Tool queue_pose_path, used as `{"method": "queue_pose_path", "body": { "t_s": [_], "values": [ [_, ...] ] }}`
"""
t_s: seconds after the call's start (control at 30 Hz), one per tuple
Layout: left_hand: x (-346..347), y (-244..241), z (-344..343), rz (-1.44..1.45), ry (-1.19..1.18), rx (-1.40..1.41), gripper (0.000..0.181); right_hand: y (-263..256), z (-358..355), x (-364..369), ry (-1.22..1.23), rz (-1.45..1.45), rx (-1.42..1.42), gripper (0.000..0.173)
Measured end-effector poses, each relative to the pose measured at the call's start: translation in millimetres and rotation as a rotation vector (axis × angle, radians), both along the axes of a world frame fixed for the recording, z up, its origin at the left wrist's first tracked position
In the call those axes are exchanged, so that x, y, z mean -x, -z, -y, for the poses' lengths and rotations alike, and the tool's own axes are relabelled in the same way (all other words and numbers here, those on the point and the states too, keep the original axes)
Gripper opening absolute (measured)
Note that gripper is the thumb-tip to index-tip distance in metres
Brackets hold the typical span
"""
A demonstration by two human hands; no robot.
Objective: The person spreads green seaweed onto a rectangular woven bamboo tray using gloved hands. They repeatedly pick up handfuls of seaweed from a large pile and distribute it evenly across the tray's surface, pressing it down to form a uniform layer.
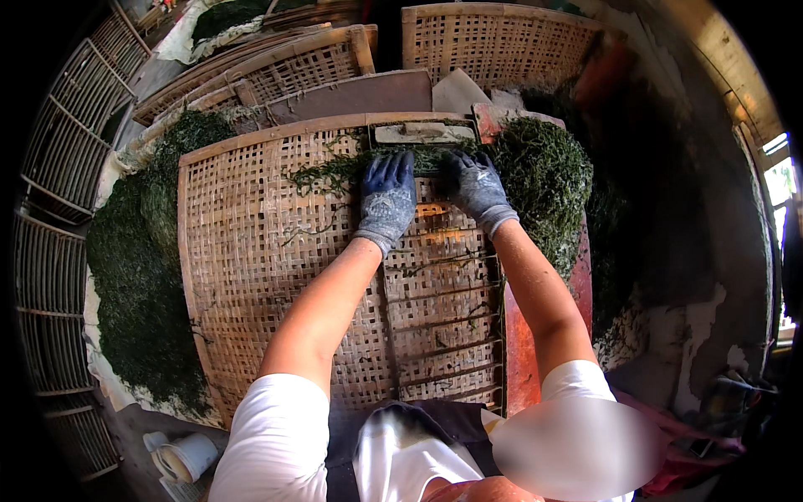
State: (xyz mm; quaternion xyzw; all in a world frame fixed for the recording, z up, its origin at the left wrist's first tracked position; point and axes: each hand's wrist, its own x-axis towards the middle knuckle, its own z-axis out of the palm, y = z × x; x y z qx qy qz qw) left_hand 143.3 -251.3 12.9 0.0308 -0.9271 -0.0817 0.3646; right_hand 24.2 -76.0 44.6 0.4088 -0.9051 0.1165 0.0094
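Note:
Both hands wear grey knit gloves with dark blue fingers and reach to the far part of a woven bamboo tray (pixel 270 251). My left hand (pixel 387 197) rests its fingers on a strip of green stringy plant strands, likely seaweed (pixel 329 172). Beside it, at the strip's right end, is my right hand (pixel 480 188), its fingertips partly hidden among the strands. Just beyond them, in the farthest slot of a thin slatted frame (pixel 448 290), lies a flat rectangular block with a raised handle (pixel 423 132). Whether either hand grips the strands is unclear.
A green strand heap (pixel 539 182) sits on a red board (pixel 522 351) at right. A larger pile (pixel 138 295) lies on pale cloth at left. More woven trays (pixel 495 47) stand behind. Slatted racks (pixel 53 307) line the left; a white bucket (pixel 188 455) is lower left.

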Motion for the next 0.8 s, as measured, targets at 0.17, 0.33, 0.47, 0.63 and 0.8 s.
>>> {"method": "queue_pose_path", "body": {
  "t_s": [0.17, 0.33, 0.47, 0.63, 0.8],
  "values": [
    [-3.8, -9.5, -0.1, 0.061, 0.031, 0.047, 0.053, -61.1, -11.7, -2.6, -0.233, 0.557, 0.185, 0.049],
    [38.2, -19.4, -30.0, 0.129, 0.138, 0.121, 0.071, -82.0, -29.5, 43.6, -0.047, -0.106, 0.030, 0.070],
    [79.4, -50.6, -82.6, 0.597, 0.194, 0.031, 0.064, -67.1, -36.1, 64.9, 0.070, -0.246, -0.331, 0.068],
    [92.0, 18.6, -69.0, 0.448, 0.206, -0.168, 0.051, -55.0, 12.5, 61.5, 0.062, -0.201, -0.251, 0.045],
    [71.1, 11.8, -62.4, 0.413, 0.348, -0.236, 0.040, -45.1, 96.0, -23.3, -0.090, -0.142, -0.100, 0.023]
  ]
}}
